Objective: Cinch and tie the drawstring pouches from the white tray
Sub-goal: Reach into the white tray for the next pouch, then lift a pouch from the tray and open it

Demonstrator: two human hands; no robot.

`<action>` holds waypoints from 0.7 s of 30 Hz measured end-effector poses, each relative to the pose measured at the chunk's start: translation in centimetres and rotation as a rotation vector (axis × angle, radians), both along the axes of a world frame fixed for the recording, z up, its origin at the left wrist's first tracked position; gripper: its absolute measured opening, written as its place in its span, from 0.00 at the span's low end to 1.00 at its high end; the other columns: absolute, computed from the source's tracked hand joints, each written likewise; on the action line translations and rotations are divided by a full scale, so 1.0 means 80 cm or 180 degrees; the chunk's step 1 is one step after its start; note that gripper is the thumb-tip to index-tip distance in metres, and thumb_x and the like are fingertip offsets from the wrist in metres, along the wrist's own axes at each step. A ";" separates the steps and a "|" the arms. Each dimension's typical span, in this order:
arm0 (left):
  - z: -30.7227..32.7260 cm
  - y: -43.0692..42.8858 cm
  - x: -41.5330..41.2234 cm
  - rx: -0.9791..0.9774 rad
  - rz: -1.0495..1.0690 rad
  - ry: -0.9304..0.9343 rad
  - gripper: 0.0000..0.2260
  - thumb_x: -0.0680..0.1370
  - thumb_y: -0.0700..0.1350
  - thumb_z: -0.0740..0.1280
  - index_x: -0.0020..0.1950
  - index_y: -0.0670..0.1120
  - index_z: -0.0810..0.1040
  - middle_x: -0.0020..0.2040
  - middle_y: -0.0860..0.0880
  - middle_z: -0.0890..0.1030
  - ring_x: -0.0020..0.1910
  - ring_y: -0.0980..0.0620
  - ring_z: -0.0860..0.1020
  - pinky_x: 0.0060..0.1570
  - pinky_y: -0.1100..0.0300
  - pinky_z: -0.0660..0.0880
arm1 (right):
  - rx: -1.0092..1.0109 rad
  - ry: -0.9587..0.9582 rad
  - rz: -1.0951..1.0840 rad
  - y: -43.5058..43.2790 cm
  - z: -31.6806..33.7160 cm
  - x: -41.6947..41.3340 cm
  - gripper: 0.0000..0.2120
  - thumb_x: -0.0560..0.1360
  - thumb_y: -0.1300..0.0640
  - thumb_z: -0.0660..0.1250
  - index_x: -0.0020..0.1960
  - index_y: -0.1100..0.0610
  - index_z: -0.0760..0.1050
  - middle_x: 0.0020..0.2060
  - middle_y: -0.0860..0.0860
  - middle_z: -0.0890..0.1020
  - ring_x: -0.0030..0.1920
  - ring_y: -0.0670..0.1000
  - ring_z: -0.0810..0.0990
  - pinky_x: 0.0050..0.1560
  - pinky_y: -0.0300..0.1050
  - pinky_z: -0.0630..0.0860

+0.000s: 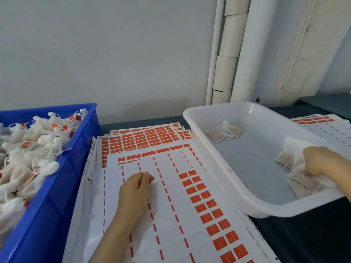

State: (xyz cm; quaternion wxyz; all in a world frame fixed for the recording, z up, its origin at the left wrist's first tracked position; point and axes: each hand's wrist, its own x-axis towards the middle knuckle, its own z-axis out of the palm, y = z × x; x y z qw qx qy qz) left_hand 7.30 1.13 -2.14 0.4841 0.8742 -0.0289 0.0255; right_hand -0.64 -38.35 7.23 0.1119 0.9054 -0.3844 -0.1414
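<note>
The white tray (pixel 218 156) sits at the right, tilted over the sticker sheets. My right hand (pixel 317 161) reaches into its near right corner and grips a bunch of white drawstring pouches (pixel 300 179). Two more pouches (pixel 224 132) lie loose at the tray's far side. Further left, my left hand (pixel 135 188) rests on the top sticker sheet (pixel 171 215), fingers loosely curled, holding nothing.
A blue crate (pixel 62 179) at the left is heaped with tied pouches carrying red tags. Several sheets of red stickers overlap across the dark table. More sticker sheets (pixel 326 126) lie behind the tray. White pipes run up the wall at the back right.
</note>
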 end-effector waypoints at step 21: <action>0.004 -0.002 -0.002 -0.0144 0.0033 -0.0094 0.09 0.82 0.47 0.56 0.49 0.53 0.76 0.49 0.55 0.78 0.48 0.57 0.76 0.55 0.62 0.72 | 0.2268 -0.2274 0.1763 0.160 0.064 0.011 0.06 0.70 0.56 0.71 0.39 0.46 0.81 0.39 0.44 0.82 0.41 0.44 0.79 0.38 0.38 0.72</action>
